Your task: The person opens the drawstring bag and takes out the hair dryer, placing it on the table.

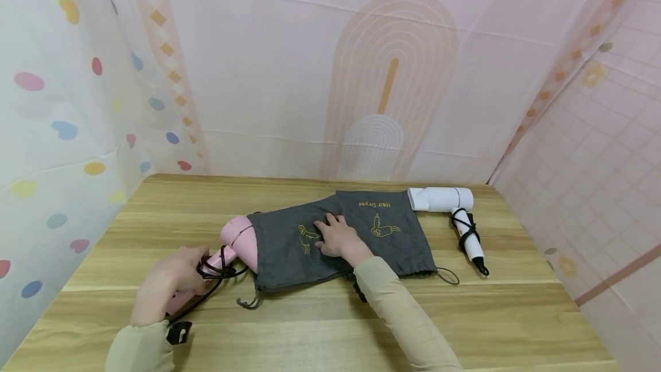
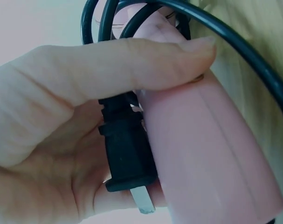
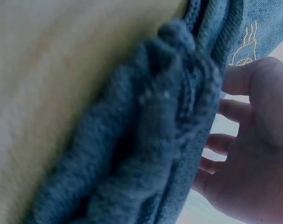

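Observation:
My left hand (image 1: pixel 172 277) grips the handle of a pink hair dryer (image 1: pixel 242 243), its head partly inside the mouth of a dark grey drawstring bag (image 1: pixel 279 245). In the left wrist view the thumb lies across the pink handle (image 2: pixel 202 149), and a black plug (image 2: pixel 127 149) with its cord sits between palm and handle. Spread out, the fingers of my right hand (image 1: pixel 338 237) rest on top of this bag near its closed end. The bag's fabric hides the front of the dryer.
A second grey bag (image 1: pixel 403 245), printed "Hair Dryer", lies flat at the right and meets the first. Beyond it is a white hair dryer (image 1: pixel 444 200) with a black cord wound on its handle. Patterned cloth (image 1: pixel 279 73) hangs behind the wooden table (image 1: pixel 289 337).

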Tool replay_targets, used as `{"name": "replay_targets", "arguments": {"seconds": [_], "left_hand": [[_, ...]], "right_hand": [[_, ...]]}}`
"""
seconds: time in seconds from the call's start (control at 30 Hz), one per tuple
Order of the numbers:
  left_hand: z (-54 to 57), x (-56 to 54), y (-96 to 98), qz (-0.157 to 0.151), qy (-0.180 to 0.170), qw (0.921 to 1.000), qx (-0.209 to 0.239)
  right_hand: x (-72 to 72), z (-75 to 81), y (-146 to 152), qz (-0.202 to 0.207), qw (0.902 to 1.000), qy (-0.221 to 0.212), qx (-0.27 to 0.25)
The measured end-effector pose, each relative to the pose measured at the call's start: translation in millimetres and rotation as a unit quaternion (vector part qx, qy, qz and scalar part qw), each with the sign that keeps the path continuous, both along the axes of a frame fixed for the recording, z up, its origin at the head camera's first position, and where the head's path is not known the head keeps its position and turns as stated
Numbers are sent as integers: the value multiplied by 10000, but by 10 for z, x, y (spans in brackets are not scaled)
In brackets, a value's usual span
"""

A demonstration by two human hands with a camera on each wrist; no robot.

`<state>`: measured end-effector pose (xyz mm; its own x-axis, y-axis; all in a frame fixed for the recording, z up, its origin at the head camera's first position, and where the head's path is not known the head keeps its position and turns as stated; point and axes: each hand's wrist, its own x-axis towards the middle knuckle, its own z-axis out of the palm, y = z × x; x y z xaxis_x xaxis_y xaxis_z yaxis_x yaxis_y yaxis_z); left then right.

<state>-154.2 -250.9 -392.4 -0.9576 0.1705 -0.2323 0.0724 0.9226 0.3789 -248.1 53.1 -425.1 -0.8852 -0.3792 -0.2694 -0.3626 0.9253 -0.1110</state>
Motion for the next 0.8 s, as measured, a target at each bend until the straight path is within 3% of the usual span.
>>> {"name": "replay_targets", "arguments": {"seconds": [0.33,0.67,0.8], "left_hand": [[-52,-18,-28,-106,238,9997,8],[-38,-26,-45,51,-12,10000,19],[-35,-36,-54,80,-20,10000,54]], "right_hand": [[274,93,-50,-171,9988,333,-311],[445,105,-112,-171,9980,500,-355],[469,95,-151,-175,9985,325,-402]]}}
